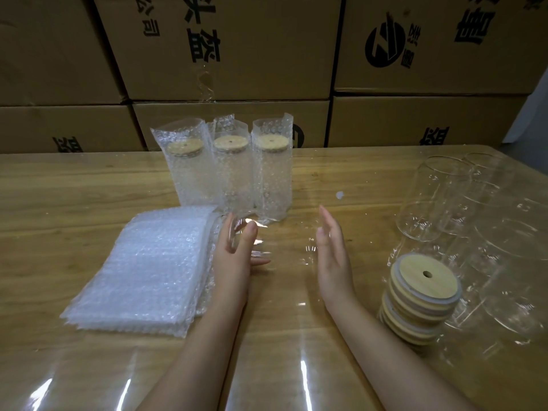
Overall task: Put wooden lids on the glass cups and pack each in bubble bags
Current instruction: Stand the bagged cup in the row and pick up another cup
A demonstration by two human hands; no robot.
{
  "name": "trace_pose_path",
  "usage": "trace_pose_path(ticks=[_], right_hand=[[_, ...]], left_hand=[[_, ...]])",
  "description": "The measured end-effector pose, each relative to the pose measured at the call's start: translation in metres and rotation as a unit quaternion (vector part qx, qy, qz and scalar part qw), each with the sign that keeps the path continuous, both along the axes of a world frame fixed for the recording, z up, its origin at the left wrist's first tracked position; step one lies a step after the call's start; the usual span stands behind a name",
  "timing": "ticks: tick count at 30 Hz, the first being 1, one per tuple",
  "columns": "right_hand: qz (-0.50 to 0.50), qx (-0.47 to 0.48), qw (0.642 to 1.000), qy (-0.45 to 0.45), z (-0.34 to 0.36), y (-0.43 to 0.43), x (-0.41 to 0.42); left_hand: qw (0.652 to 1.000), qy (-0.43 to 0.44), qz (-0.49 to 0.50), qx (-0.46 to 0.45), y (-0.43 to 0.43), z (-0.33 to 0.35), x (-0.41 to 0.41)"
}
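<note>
A clear glass cup (281, 247) lies sideways just above the table between my hands. My left hand (234, 253) grips one end, thumb over the rim. My right hand (332, 253) presses flat against the other end, fingers straight. Three cups with wooden lids stand packed in bubble bags (231, 170) behind my hands. A stack of flat bubble bags (148, 262) lies to the left, touching my left hand. A stack of wooden lids (421, 295), each with a small hole, stands to the right. Several bare glass cups (430, 197) crowd the right side.
The wooden table (89, 188) has a glossy clear cover. Stacked cardboard boxes (237, 54) form a wall right behind the table. A small white scrap (339, 195) lies beyond my right hand. The table's rounded far right corner (533, 155) is near the bare cups.
</note>
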State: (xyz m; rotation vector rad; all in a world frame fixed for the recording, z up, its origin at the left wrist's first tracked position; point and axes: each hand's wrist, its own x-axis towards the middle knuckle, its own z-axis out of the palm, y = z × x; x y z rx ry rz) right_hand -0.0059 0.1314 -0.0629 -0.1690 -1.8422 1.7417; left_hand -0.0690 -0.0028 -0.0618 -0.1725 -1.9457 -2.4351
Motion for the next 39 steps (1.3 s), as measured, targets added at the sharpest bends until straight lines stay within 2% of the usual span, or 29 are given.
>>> trace_pose_path(ticks=[4, 11, 18, 23, 30, 32, 36, 39], right_hand=[[0.051, -0.060, 0.996, -0.046, -0.001, 0.001, -0.003], [0.066, 0.000, 0.995, -0.079, -0.002, -0.003, -0.002], [0.063, -0.013, 0.994, -0.083, -0.004, -0.003, -0.003], [0.056, 0.029, 0.995, -0.074, -0.007, -0.004, -0.005], [0.010, 0.086, 0.996, 0.006, -0.001, -0.007, 0.001], [0.009, 0.065, 0.998, 0.017, 0.001, -0.007, 0.003], [0.059, -0.059, 0.996, -0.013, 0.004, -0.004, 0.003], [0.069, -0.087, 0.993, -0.031, 0.007, -0.004, 0.003]], left_hand=[[0.999, -0.002, 0.008, 0.043, 0.001, 0.002, -0.001], [0.994, -0.005, 0.020, 0.105, -0.002, 0.004, -0.003], [0.995, 0.076, 0.056, 0.042, -0.001, 0.002, 0.002], [0.995, 0.080, 0.063, 0.018, 0.000, 0.000, 0.003], [0.997, 0.056, 0.060, 0.017, -0.001, 0.003, 0.002], [0.997, 0.043, 0.063, 0.019, -0.002, 0.004, 0.002], [0.998, 0.031, 0.052, -0.003, -0.003, 0.005, 0.005], [0.998, 0.047, 0.041, 0.003, -0.002, 0.004, 0.008]])
